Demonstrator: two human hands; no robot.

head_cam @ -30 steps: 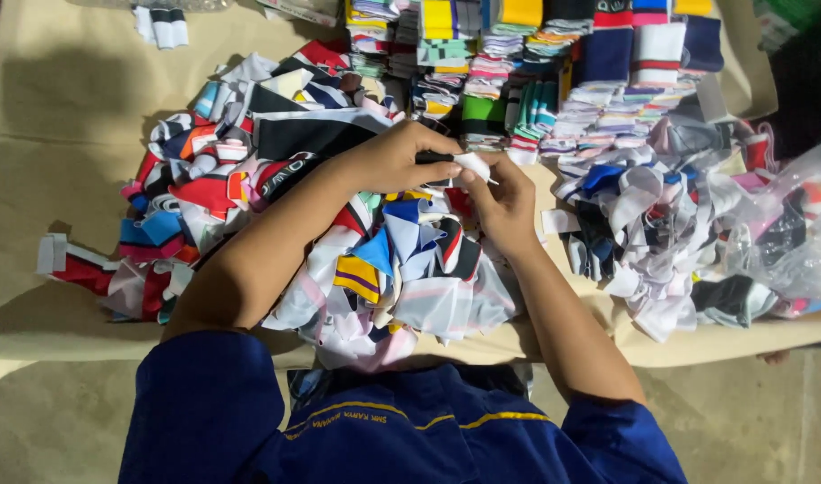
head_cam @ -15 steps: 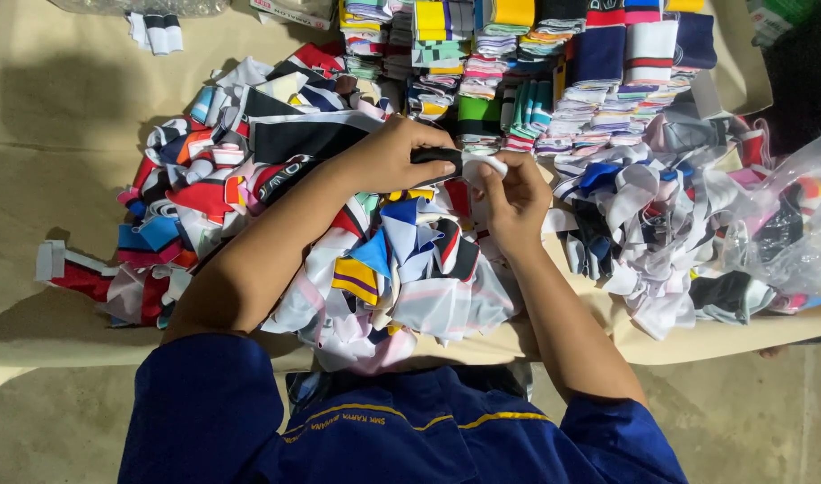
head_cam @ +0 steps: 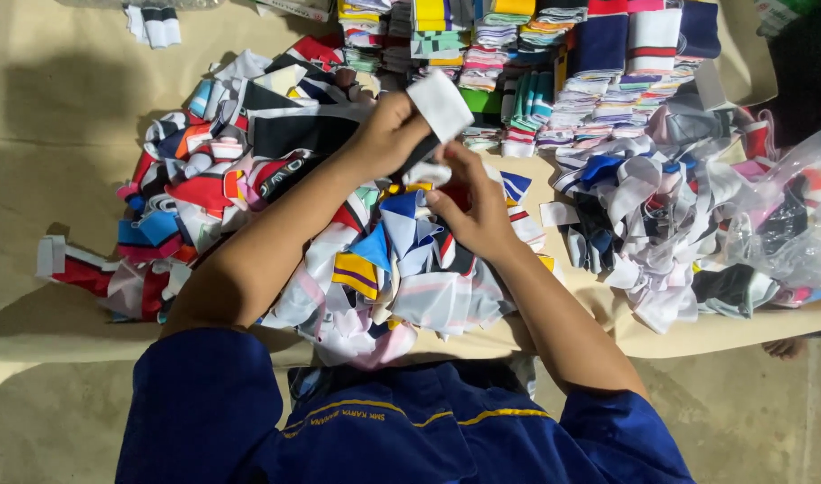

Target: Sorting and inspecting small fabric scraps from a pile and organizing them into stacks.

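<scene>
while a big loose heap of knit pieces (head_cam: 249, 179) covers the left and middle of the table (head_cam: 61, 134), sorting looks only partly done: tidy stacks (head_cam: 554, 54) line the far edge toward the right corner, and far more pieces lie unsorted than stacked, as far as i can judge. small folded pair (head_cam: 155, 22) sits alone at the far left edge. left hand (head_cam: 383, 134) is over the middle of the heap, fingers (head_cam: 401, 112) curled tight around a white folded piece (head_cam: 439, 103) that sticks up tilted above the knuckles, with a dark strip hanging under it. right hand (head_cam: 473, 202) is just beside and below it, fingers (head_cam: 446, 170) pinched on a small white scrap (head_cam: 428, 172) between the two hands; cannot tell if scrap and white piece are one item. second loose pile (head_cam: 643, 215) lies toward the right edge, and a clear plastic bag (head_cam: 786, 215) of more pieces overhangs the right edge.

versus half a second ago: white piece was low between the hands, barely showing; now it is raised and clearly up above the left hand. right hand has shifted slightly toward the near edge. heap, stacks and bag unchanged.
</scene>
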